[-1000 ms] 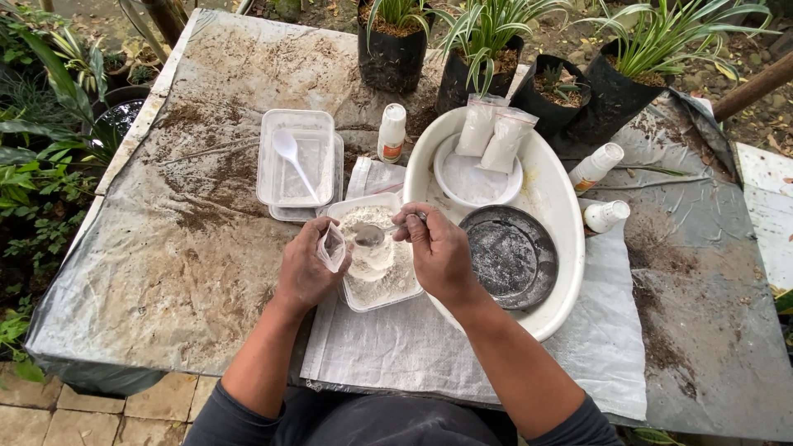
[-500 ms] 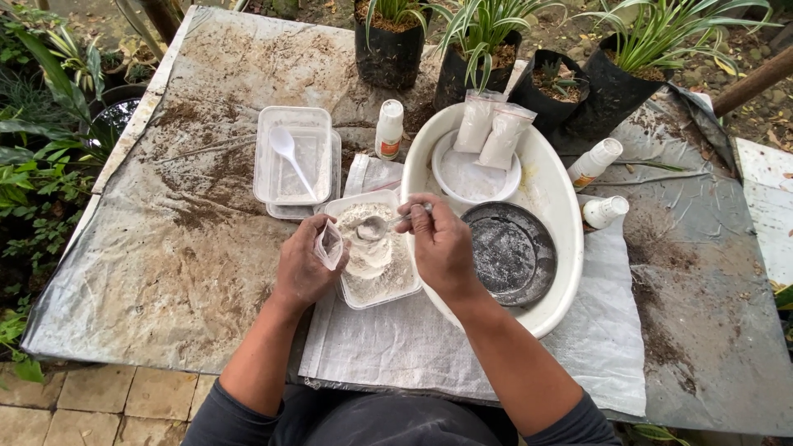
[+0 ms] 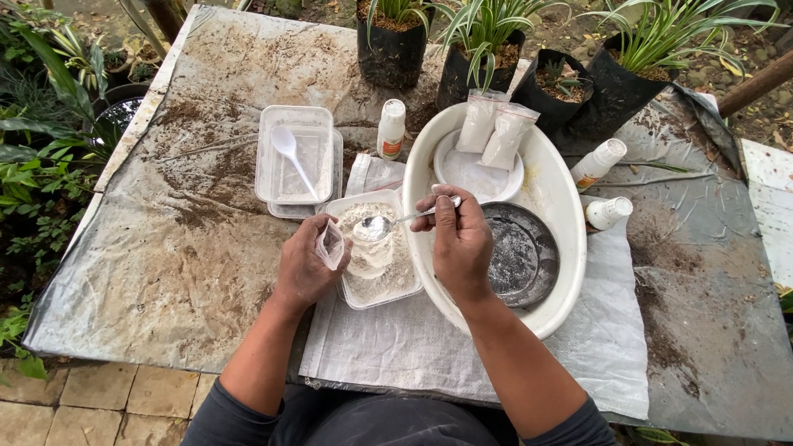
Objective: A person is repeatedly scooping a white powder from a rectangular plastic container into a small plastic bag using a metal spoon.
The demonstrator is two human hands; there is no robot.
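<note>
Right hand (image 3: 461, 239) grasps a metal spoon (image 3: 388, 225) heaped with white powder; left hand (image 3: 304, 266) pinches a small clear plastic bag (image 3: 331, 244) open just beside the bowl end, over the white rectangular powder tray (image 3: 376, 285).

We cannot see the spoon (image 3: 387, 224) handle's end inside the right hand (image 3: 459, 239). The left hand (image 3: 303, 268) covers part of the small clear bag (image 3: 332, 244). Potted plants (image 3: 661, 49) are cut off at the top edge.

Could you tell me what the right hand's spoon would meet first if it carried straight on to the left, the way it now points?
Probably the small clear bag in the left hand; the metal spoon in the right hand aims at it, though depth is unclear.
</note>
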